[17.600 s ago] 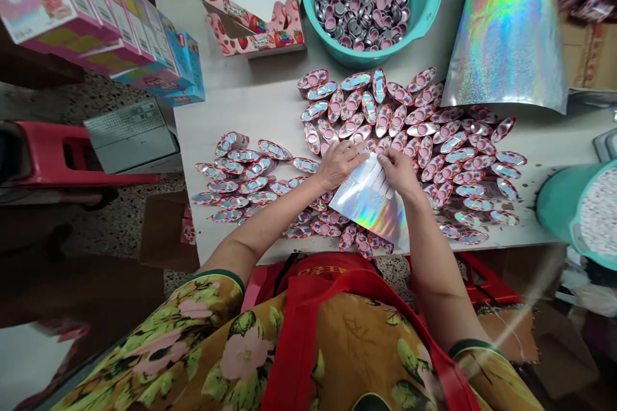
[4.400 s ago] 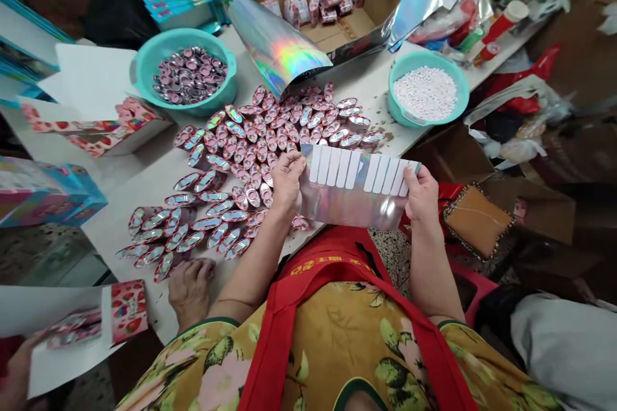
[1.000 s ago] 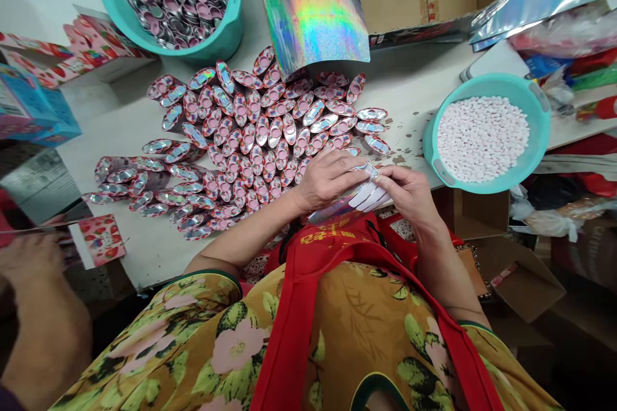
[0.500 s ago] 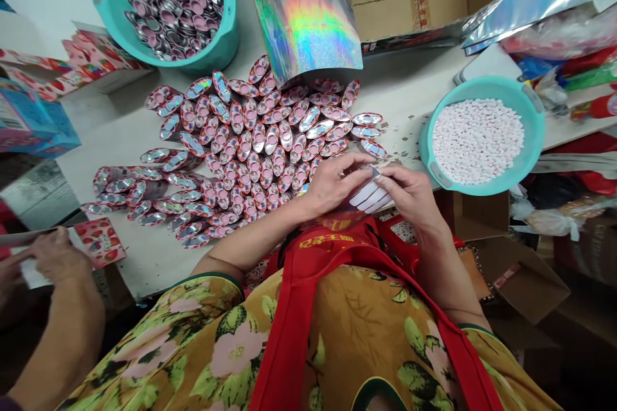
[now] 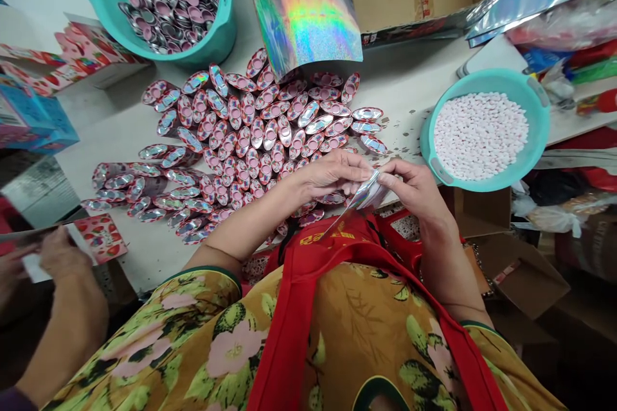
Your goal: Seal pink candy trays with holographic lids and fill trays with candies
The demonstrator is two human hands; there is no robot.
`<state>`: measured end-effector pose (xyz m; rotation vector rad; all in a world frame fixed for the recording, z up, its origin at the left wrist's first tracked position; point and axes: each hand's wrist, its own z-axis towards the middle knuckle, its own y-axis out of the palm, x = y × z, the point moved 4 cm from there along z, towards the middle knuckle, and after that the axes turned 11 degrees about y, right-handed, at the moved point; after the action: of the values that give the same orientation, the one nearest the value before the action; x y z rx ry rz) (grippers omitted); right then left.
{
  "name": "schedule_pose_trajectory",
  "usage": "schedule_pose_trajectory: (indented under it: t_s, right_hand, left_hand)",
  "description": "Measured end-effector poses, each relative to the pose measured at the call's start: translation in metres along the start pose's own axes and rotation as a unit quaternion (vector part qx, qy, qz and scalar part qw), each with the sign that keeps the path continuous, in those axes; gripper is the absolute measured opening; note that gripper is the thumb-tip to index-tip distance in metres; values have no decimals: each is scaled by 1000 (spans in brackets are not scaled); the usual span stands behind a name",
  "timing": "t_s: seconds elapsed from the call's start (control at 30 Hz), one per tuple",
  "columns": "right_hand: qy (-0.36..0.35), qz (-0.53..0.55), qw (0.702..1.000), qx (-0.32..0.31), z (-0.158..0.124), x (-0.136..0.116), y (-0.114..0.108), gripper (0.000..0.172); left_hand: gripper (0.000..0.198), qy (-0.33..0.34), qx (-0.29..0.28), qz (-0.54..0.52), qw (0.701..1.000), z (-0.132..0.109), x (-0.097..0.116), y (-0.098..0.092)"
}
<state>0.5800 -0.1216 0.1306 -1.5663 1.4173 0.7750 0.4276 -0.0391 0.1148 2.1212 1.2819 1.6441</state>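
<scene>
Sheet (image 5: 365, 194): shiny; was held tilted above the red apron (image 5: 288, 314), by the near edge of the tabletop (image 5: 402, 87).
Left grip (image 5: 340, 173): pinched the sheet's upper end.
Right grip (image 5: 409, 187): pinched the same end, fingertips just beside the left.
Packs (image 5: 243, 137): stood crowded across the tabletop.
Teal basin (image 5: 538, 136): held small pale pieces (image 5: 479, 135) near the right grip.

That small sheet (image 5: 365, 193) glints like holographic foil; the apron (image 5: 289, 321) is matt cloth, the carton (image 5: 385, 6) cardboard, the right-hand basin (image 5: 536, 141) smooth plastic.
</scene>
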Motion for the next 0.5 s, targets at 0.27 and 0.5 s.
schedule_pose_trajectory:
  t_s: [0.27,0.5]
  right_hand:
    - [-36,23,998,35,-2,11,-7,22]
    - [-19,61,996,55,-12,25,-8,29]
  left_hand:
    - [38,54,56,-2,997,2,-8,11]
    - [39,145,90,92,981,-4,5,14]
